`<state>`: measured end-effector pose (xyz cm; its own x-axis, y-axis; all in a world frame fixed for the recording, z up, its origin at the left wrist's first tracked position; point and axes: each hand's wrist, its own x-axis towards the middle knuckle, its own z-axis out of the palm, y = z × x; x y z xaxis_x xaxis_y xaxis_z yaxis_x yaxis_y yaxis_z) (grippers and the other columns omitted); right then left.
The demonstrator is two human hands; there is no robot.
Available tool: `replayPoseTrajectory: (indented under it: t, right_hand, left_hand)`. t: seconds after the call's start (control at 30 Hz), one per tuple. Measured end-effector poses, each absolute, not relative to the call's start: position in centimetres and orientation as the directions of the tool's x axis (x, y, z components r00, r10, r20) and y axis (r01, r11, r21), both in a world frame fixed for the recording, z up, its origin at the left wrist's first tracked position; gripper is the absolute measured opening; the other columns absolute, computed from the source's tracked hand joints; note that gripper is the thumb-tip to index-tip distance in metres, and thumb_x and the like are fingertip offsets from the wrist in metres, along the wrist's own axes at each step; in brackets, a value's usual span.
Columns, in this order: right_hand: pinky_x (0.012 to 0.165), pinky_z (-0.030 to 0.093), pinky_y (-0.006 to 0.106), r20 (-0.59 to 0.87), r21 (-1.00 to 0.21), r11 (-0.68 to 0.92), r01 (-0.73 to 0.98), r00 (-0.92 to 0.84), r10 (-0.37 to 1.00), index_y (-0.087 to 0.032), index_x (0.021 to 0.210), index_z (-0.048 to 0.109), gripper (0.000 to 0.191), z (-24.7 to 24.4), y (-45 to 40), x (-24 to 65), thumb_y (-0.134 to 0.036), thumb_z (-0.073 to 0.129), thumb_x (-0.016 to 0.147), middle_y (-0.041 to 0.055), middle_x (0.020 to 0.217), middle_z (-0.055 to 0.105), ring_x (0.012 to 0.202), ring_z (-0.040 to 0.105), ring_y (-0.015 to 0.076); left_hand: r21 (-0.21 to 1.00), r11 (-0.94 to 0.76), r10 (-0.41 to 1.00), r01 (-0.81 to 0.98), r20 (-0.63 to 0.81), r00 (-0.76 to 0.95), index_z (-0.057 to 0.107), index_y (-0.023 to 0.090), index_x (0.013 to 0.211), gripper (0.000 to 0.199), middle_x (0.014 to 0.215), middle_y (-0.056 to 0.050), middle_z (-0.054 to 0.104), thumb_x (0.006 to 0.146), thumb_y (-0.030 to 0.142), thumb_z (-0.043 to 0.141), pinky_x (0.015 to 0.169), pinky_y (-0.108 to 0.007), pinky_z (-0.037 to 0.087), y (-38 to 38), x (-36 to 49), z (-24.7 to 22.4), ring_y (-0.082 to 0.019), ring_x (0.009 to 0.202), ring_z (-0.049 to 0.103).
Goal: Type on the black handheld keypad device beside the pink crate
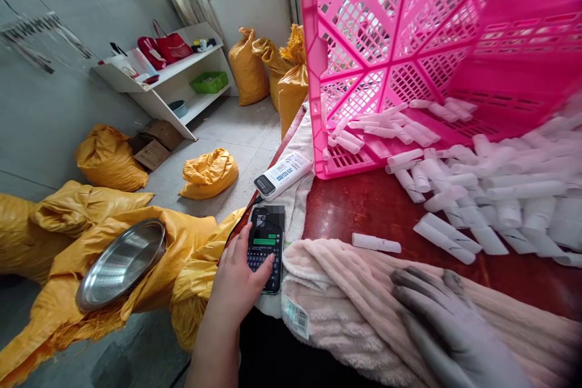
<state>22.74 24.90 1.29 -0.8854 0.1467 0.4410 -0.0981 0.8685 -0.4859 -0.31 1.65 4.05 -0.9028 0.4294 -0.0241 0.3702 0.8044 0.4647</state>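
Observation:
My bare left hand (239,276) lies over a smartphone (266,242) at the table's left edge. Its fingers run along the phone's left side and the thumb touches the lit screen, which shows a chat and a keyboard. A grey glove covers my right hand (441,321), resting flat with fingers stretched on a folded pink plush towel (345,291) that has a barcode label. Just beyond the towel is one white plastic tube (376,243). Above the phone, a white power bank (282,176) sits on a pale cloth with a black cable attached.
A pink plastic basket (316,60) lies on its side on the red table (350,206), with a heap of white tubes (500,188) spilling out. Yellow sacks (150,254) stand left, one bearing a metal strainer bowl (122,264). A white shelf (182,66) is behind.

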Motion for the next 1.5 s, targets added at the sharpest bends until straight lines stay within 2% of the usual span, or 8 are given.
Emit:
replayPoseTrajectory:
  t: [0.13, 0.33, 0.53, 0.73, 0.83, 0.93, 1.27, 1.5]
  right_hand:
    - [0.114, 0.004, 0.032, 0.448, -0.491, 0.865, -0.106, -0.882, 0.146, -0.018, 0.116, 0.051, 0.024, 1.5, 24.9, 22.7, -0.016, 0.032, 0.101, 0.0020, 0.125, 0.044, 0.117, 0.042, 0.0205]
    - [0.114, 0.004, 0.031, 0.456, -0.488, 0.866, -0.110, -0.878, 0.146, -0.018, 0.115, 0.051, 0.024, 1.7, 24.8, 22.5, -0.015, 0.032, 0.101, 0.0015, 0.125, 0.045, 0.116, 0.043, 0.0198]
    - [0.114, 0.005, 0.031, 0.456, -0.485, 0.868, -0.105, -0.878, 0.149, -0.018, 0.116, 0.050, 0.024, 1.7, 24.8, 22.4, -0.015, 0.032, 0.101, 0.0016, 0.125, 0.045, 0.116, 0.042, 0.0198]
    - [0.114, 0.004, 0.033, 0.458, -0.472, 0.875, -0.109, -0.879, 0.137, -0.018, 0.116, 0.051, 0.023, 1.5, 24.9, 22.5, -0.016, 0.033, 0.101, 0.0018, 0.125, 0.045, 0.116, 0.042, 0.0202]
    - [0.114, 0.005, 0.034, 0.442, -0.481, 0.871, -0.104, -0.886, 0.138, -0.018, 0.116, 0.051, 0.023, 1.2, 25.0, 22.6, -0.017, 0.033, 0.101, 0.0020, 0.125, 0.045, 0.117, 0.041, 0.0209]
    - [0.114, 0.006, 0.035, 0.436, -0.489, 0.867, -0.097, -0.888, 0.146, -0.018, 0.115, 0.052, 0.023, 1.1, 25.1, 22.7, -0.017, 0.033, 0.101, 0.0020, 0.125, 0.045, 0.118, 0.041, 0.0213]
    - [0.115, 0.005, 0.033, 0.447, -0.479, 0.873, -0.094, -0.882, 0.151, -0.016, 0.114, 0.053, 0.023, 1.4, 24.9, 22.7, -0.017, 0.034, 0.101, 0.0030, 0.125, 0.045, 0.116, 0.044, 0.0219]
    - [0.115, 0.005, 0.032, 0.455, -0.480, 0.872, -0.095, -0.877, 0.156, -0.017, 0.113, 0.053, 0.023, 1.5, 24.9, 22.7, -0.017, 0.034, 0.101, 0.0027, 0.124, 0.046, 0.115, 0.045, 0.0213]
  left_hand:
    - [0.435, 0.815, 0.442, 0.384, -0.038, -0.896, 0.034, 0.013, 0.142, 0.074, 0.144, -0.016, 0.044, 0.079, 0.046, 0.055, 0.110, -0.049, 0.031, 1.6, -0.4, 4.0, -0.032, 0.133, 0.040]
    - [0.551, 0.776, 0.418, 0.308, -0.084, -0.904, 0.036, 0.015, 0.139, 0.065, 0.140, -0.015, 0.049, 0.082, 0.042, 0.049, 0.108, -0.047, 0.036, 1.3, -0.6, 4.1, -0.028, 0.130, 0.045]
    - [0.563, 0.776, 0.397, 0.286, -0.082, -0.914, 0.040, 0.016, 0.137, 0.064, 0.139, -0.015, 0.050, 0.080, 0.041, 0.054, 0.106, -0.048, 0.037, 1.1, -0.6, 4.0, -0.030, 0.127, 0.047]
    - [0.772, 0.615, 0.352, 0.162, -0.086, -0.932, 0.042, 0.021, 0.133, 0.057, 0.132, -0.013, 0.056, 0.081, 0.042, 0.054, 0.100, -0.045, 0.044, -0.3, -1.0, 2.6, -0.027, 0.117, 0.057]
    - [0.886, 0.461, 0.304, 0.060, -0.093, -0.948, 0.045, 0.019, 0.126, 0.051, 0.128, -0.014, 0.059, 0.080, 0.041, 0.055, 0.101, -0.044, 0.043, -0.8, -1.5, 2.0, -0.025, 0.116, 0.057]
    - [0.931, 0.364, 0.274, -0.034, -0.142, -0.951, 0.047, 0.018, 0.120, 0.050, 0.123, -0.015, 0.062, 0.077, 0.042, 0.059, 0.103, -0.045, 0.041, -0.9, -1.8, 1.9, -0.025, 0.116, 0.057]
    - [0.848, 0.526, 0.294, 0.063, -0.112, -0.949, 0.049, 0.019, 0.121, 0.050, 0.117, -0.011, 0.061, 0.077, 0.040, 0.059, 0.089, -0.038, 0.049, -0.2, -2.1, 2.1, -0.022, 0.102, 0.060]
    - [0.771, 0.626, 0.306, 0.115, -0.107, -0.946, 0.046, 0.017, 0.125, 0.053, 0.117, -0.012, 0.060, 0.078, 0.039, 0.058, 0.087, -0.041, 0.049, 0.2, -1.7, 2.8, -0.023, 0.098, 0.060]
